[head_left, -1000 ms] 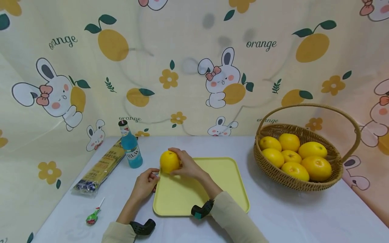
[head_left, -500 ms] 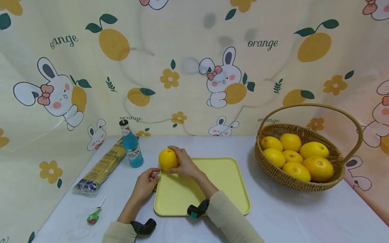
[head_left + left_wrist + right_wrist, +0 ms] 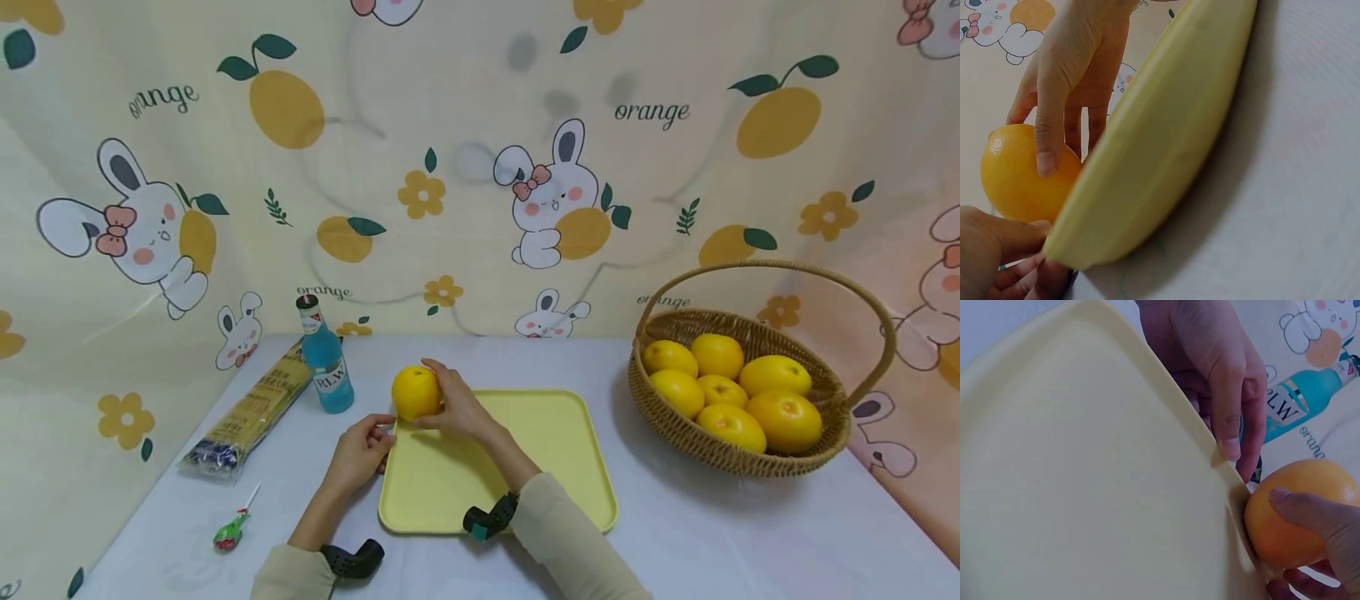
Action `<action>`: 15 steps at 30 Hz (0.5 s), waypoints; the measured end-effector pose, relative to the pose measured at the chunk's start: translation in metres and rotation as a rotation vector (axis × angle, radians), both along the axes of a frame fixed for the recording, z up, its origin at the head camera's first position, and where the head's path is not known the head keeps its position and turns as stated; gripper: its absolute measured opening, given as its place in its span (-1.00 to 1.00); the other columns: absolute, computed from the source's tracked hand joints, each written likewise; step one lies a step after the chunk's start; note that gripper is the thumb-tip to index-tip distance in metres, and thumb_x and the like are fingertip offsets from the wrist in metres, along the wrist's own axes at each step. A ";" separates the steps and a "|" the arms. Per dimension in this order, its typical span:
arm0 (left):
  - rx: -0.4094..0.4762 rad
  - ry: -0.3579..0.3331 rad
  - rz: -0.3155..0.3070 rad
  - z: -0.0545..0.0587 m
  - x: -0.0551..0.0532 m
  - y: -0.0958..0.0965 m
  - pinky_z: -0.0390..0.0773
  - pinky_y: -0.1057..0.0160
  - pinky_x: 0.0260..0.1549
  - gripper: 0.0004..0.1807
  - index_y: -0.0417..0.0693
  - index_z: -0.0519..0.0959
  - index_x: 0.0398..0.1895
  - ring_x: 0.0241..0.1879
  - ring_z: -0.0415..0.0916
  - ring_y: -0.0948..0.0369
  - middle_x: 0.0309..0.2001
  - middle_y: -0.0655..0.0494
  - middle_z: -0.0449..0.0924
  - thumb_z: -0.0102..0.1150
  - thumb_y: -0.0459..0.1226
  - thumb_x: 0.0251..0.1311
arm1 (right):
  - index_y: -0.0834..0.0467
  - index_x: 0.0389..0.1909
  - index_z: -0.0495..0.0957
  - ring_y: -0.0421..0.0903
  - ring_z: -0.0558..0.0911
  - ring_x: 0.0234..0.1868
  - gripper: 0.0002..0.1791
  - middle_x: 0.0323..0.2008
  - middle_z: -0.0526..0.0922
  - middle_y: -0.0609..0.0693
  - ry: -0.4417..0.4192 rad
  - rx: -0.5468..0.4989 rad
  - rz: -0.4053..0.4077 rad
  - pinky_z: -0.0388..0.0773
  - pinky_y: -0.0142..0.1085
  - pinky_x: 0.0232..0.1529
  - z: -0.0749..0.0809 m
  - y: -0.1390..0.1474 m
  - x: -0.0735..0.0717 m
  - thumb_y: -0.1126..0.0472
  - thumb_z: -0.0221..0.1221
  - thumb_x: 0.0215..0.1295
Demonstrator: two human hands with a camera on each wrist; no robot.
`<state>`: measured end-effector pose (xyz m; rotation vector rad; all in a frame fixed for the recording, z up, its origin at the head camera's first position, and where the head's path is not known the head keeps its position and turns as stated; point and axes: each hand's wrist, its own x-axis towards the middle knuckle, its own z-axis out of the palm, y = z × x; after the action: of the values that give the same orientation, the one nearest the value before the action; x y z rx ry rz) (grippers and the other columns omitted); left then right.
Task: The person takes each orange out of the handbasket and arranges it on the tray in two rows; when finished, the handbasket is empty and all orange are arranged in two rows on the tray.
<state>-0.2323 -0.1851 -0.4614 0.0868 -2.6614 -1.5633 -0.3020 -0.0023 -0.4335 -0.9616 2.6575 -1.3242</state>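
At the far left corner of a yellow rectangular tray (image 3: 525,450), my right hand (image 3: 467,410) holds an orange (image 3: 415,393) between thumb and fingers. In the right wrist view the orange (image 3: 1297,515) sits right at the tray's rim, with the thumb laid across it. My left hand (image 3: 356,457) pinches the tray's left edge, thumb over the rim and fingers curled beneath. The left wrist view shows the tray's outer side (image 3: 1160,150) with the orange (image 3: 1022,175) just beyond the left thumb; part of the orange is hidden behind the rim.
A wicker basket (image 3: 720,450) of several oranges with a tall handle stands at the right. On the left are a blue bottle (image 3: 327,367), a long packet of noodles (image 3: 251,417) lying flat, and a lollipop (image 3: 230,531). A printed cloth (image 3: 465,100) hangs behind the table.
The right hand and the orange have shifted slightly left and away, toward the tray's far corner. The left hand keeps its place on the tray's edge.
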 end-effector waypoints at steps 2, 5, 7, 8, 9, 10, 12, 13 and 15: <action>-0.001 0.001 -0.002 0.000 0.001 0.000 0.49 0.37 -0.68 -0.68 -0.26 0.47 0.03 -0.63 0.36 0.21 -0.44 0.02 0.42 0.09 -0.43 0.18 | 0.10 0.39 0.06 0.00 0.43 0.03 -0.03 0.15 0.31 0.20 0.007 -0.003 -0.004 0.52 -0.26 -0.05 -0.001 0.000 0.000 0.17 0.39 -0.01; 0.004 -0.004 -0.003 -0.001 0.001 0.000 0.49 0.36 -0.68 -0.68 -0.25 0.47 0.03 -0.63 0.36 0.21 -0.44 0.02 0.42 0.09 -0.43 0.19 | 0.14 0.36 0.11 0.00 0.41 0.07 -0.07 0.17 0.34 0.17 0.028 -0.008 -0.013 0.48 -0.20 0.00 -0.002 0.000 0.001 0.16 0.40 -0.02; 0.007 -0.006 -0.003 -0.001 0.002 0.001 0.49 0.36 -0.68 -0.69 -0.25 0.47 0.03 -0.63 0.37 0.21 -0.43 0.02 0.43 0.09 -0.43 0.19 | 0.15 0.34 0.13 0.00 0.41 0.08 -0.08 0.17 0.35 0.16 0.047 -0.014 -0.016 0.46 -0.18 0.03 -0.002 -0.001 0.001 0.17 0.40 -0.03; 0.009 -0.005 -0.003 -0.001 0.002 0.001 0.49 0.36 -0.68 -0.69 -0.26 0.47 0.02 -0.63 0.37 0.21 -0.43 0.02 0.43 0.09 -0.43 0.19 | 0.16 0.34 0.14 0.00 0.41 0.08 -0.08 0.17 0.36 0.15 0.054 -0.017 -0.017 0.46 -0.18 0.03 -0.002 -0.001 0.000 0.17 0.40 -0.03; 0.009 -0.004 -0.001 0.000 0.001 0.001 0.49 0.36 -0.68 -0.69 -0.26 0.47 0.02 -0.63 0.37 0.21 -0.43 0.02 0.43 0.09 -0.43 0.19 | 0.16 0.34 0.14 0.00 0.41 0.08 -0.08 0.16 0.36 0.16 0.058 -0.021 -0.018 0.46 -0.17 0.03 -0.002 -0.001 0.000 0.18 0.41 -0.04; 0.011 -0.003 0.001 0.000 0.001 0.001 0.49 0.36 -0.68 -0.69 -0.25 0.47 0.02 -0.63 0.37 0.21 -0.43 0.01 0.43 0.09 -0.43 0.19 | 0.17 0.34 0.14 0.00 0.41 0.08 -0.08 0.16 0.36 0.16 0.061 -0.024 -0.019 0.46 -0.17 0.03 -0.002 -0.001 0.001 0.18 0.40 -0.03; 0.009 -0.001 0.004 0.001 0.000 0.001 0.48 0.37 -0.68 -0.69 -0.25 0.48 0.02 -0.63 0.37 0.21 -0.43 0.02 0.43 0.09 -0.42 0.19 | 0.17 0.35 0.13 0.00 0.41 0.07 -0.08 0.16 0.35 0.17 0.063 -0.027 -0.019 0.47 -0.17 0.03 -0.001 -0.001 0.001 0.19 0.40 -0.03; 0.008 -0.003 0.005 0.001 0.001 0.001 0.49 0.37 -0.68 -0.69 -0.24 0.48 0.02 -0.63 0.37 0.21 -0.43 0.02 0.43 0.09 -0.42 0.19 | 0.17 0.35 0.12 0.00 0.41 0.07 -0.07 0.16 0.35 0.17 0.059 -0.030 -0.018 0.47 -0.16 0.03 -0.001 -0.001 0.001 0.19 0.40 -0.03; 0.006 -0.009 0.009 0.001 0.001 0.001 0.49 0.38 -0.67 -0.69 -0.23 0.48 0.02 -0.63 0.37 0.21 -0.43 0.02 0.43 0.10 -0.41 0.19 | 0.17 0.36 0.10 0.01 0.41 0.06 -0.06 0.15 0.34 0.19 0.048 -0.034 -0.015 0.48 -0.17 0.02 0.000 -0.002 0.002 0.20 0.40 -0.03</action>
<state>-0.2316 -0.1843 -0.4605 0.1070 -2.6596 -1.5721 -0.2999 -0.0039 -0.4332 -0.9911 2.6910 -1.3706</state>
